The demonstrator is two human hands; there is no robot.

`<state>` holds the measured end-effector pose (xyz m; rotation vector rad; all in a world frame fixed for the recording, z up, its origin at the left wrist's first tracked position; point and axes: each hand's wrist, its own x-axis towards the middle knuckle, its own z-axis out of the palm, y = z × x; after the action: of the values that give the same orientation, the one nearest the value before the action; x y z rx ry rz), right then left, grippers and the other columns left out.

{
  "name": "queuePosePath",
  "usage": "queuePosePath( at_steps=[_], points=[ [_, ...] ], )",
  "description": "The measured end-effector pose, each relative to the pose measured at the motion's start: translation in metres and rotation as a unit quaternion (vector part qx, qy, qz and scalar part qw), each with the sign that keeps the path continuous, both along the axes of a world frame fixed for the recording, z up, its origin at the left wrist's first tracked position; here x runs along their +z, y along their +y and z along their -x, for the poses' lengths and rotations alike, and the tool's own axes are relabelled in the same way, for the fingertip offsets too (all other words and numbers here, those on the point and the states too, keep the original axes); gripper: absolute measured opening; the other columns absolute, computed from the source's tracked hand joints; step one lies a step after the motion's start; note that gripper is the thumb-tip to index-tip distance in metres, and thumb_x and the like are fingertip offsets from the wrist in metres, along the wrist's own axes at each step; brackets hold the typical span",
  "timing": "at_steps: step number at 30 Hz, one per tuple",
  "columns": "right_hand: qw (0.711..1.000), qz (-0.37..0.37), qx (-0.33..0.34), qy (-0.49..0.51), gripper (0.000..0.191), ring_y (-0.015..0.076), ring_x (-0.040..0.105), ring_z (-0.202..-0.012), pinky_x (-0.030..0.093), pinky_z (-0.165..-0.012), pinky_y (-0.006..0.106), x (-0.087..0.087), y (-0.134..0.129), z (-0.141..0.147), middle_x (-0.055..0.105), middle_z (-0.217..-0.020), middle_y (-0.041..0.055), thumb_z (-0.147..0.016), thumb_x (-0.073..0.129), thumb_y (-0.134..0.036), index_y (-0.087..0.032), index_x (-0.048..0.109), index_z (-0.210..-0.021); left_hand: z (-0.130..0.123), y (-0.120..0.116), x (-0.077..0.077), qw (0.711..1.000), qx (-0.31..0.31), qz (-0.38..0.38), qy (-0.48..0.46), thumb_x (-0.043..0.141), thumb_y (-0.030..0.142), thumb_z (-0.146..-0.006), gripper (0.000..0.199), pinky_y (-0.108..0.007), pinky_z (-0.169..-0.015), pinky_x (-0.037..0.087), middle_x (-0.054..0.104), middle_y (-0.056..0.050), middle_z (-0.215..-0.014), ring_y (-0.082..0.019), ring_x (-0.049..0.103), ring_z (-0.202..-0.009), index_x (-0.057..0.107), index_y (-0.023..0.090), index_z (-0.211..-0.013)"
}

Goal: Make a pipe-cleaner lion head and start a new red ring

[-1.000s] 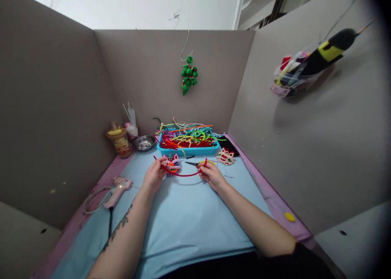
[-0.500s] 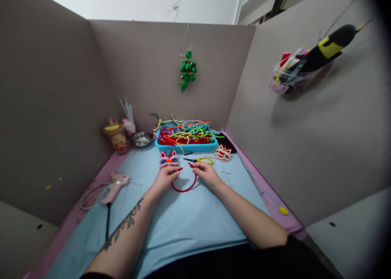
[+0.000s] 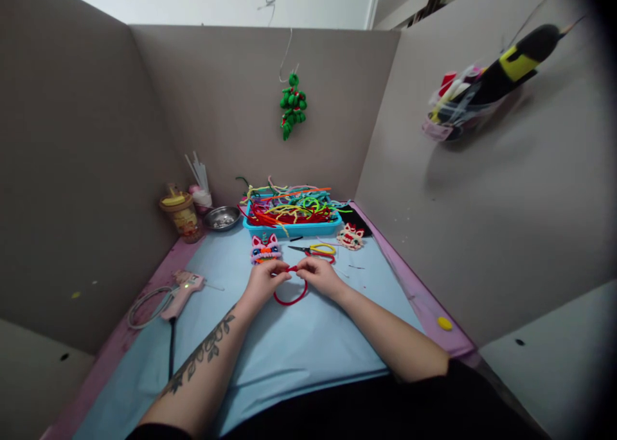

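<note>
My left hand [image 3: 265, 281] and my right hand [image 3: 319, 275] pinch the two ends of a red pipe cleaner [image 3: 290, 303], which hangs between them as a loop. The ends meet between my fingertips. Just beyond my left hand lies a pink and purple animal-face figure [image 3: 264, 250] with blue eyes. Scissors [image 3: 321, 250] with yellow and red handles rest beyond my right hand. A cream and red face figure [image 3: 351, 236] is to their right.
A blue tray [image 3: 294, 230] of colourful pipe cleaners stands at the back, beside a metal bowl [image 3: 222, 218] and a lidded cup [image 3: 182, 218]. A pink glue gun [image 3: 184, 292] lies left. Green decoration [image 3: 293, 106] and a tool pouch [image 3: 453, 109] hang on the panels.
My hands have come closer together, and the red ends, apart before, now meet. The view has shifted slightly. More of the scissors' red handle shows.
</note>
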<state>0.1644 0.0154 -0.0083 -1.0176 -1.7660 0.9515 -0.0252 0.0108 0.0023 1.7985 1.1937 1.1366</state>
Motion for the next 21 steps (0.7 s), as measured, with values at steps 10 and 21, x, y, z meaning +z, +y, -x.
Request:
queuePosePath(
  at_steps=[10,21],
  points=[
    [1.0,-0.005,0.007,0.015,0.01,0.0122,0.054,-0.064,0.043,-0.061,0.025,0.002,-0.001,0.003,0.064,-0.073,0.0014,-0.075,0.06,-0.023,-0.016,0.065,-0.08,-0.003,-0.002,-0.001,0.999,-0.016,0.027,-0.013,0.074,0.026,-0.063,0.043,-0.03,-0.068,0.052,0.069,-0.005,-0.079,-0.019,0.067,-0.072,0.06,0.015,-0.101],
    [0.999,0.037,0.002,0.038,0.013,0.0118,0.053,-0.06,0.042,-0.059,0.025,0.0,0.008,-0.005,0.061,-0.068,-0.0004,-0.071,0.063,-0.027,-0.016,0.063,-0.08,-0.003,-0.003,0.005,0.997,-0.007,0.08,0.007,0.061,0.034,-0.073,0.02,-0.025,-0.05,0.039,0.063,-0.002,-0.058,-0.014,0.053,-0.05,0.067,0.015,-0.075]
  ],
)
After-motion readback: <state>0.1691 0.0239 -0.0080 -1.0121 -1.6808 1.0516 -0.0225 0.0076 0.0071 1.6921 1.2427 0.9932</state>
